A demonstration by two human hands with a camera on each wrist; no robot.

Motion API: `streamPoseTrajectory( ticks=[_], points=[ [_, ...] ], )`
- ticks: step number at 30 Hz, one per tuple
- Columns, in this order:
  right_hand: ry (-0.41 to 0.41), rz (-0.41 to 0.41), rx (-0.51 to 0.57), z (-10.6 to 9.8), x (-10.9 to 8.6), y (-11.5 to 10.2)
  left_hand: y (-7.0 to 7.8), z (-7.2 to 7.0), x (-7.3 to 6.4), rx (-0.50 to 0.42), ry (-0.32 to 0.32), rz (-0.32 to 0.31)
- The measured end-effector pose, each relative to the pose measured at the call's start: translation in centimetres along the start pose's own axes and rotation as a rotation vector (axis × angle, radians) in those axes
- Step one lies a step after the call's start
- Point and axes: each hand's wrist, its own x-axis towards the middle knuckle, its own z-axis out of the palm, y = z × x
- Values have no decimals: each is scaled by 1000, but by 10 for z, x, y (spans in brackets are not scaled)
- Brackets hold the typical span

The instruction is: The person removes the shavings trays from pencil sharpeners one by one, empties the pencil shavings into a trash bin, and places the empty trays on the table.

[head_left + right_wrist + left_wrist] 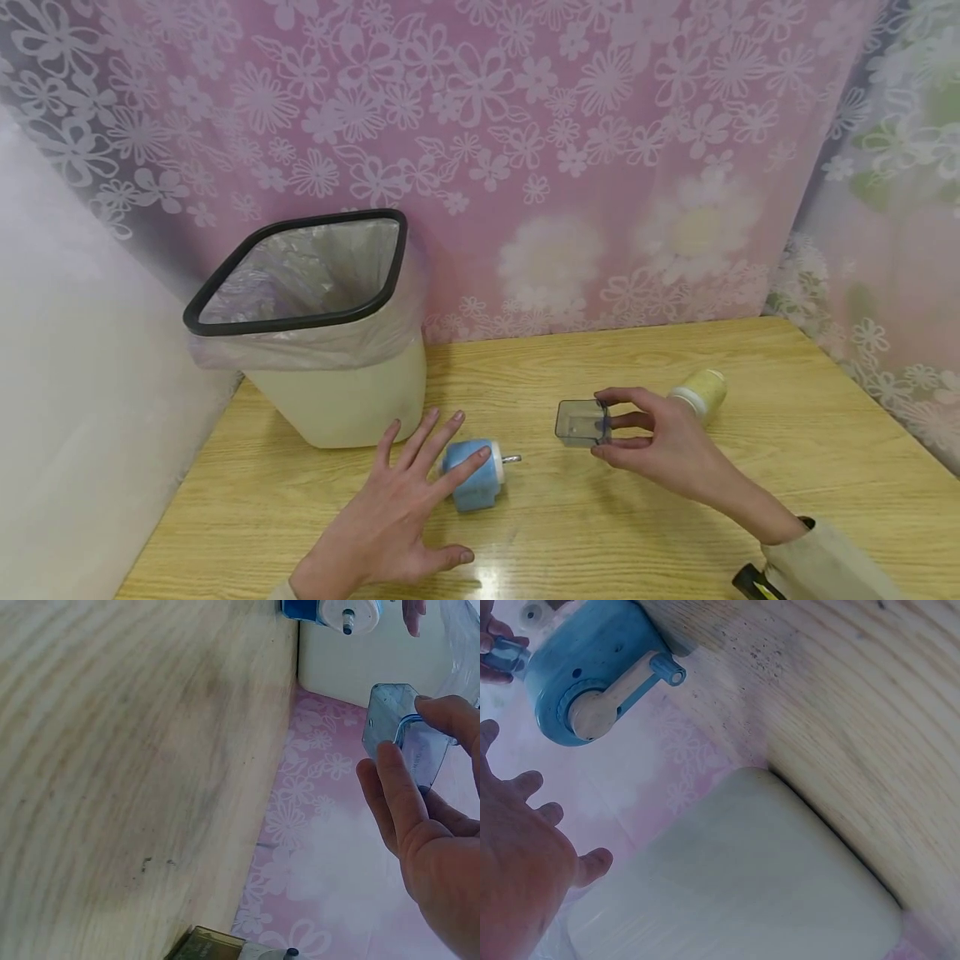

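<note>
Fingers of the left hand [397, 517] spread wide, tips on the blue sharpener [472, 475] lying at 4 o'clock of the lined bin [315, 333] on the wooden table [675, 533]; right hand [660, 446] pinches a small clear box [581, 422], cream bottle [701, 392] at its 2 o'clock.

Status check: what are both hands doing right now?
Left hand open, fingers over blue sharpener. Right hand pinches clear drawer. Nothing between them.
</note>
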Motion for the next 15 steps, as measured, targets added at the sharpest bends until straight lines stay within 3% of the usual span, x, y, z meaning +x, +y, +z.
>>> streamPoseTrajectory(
  ticks=[6, 15],
  points=[
    [-4, 48, -18, 1, -6, 4, 0, 1, 0, -7, 9, 9],
    [-32, 54, -14, 0, -11, 7, 0, 2, -2, -13, 7, -3]
  ],
)
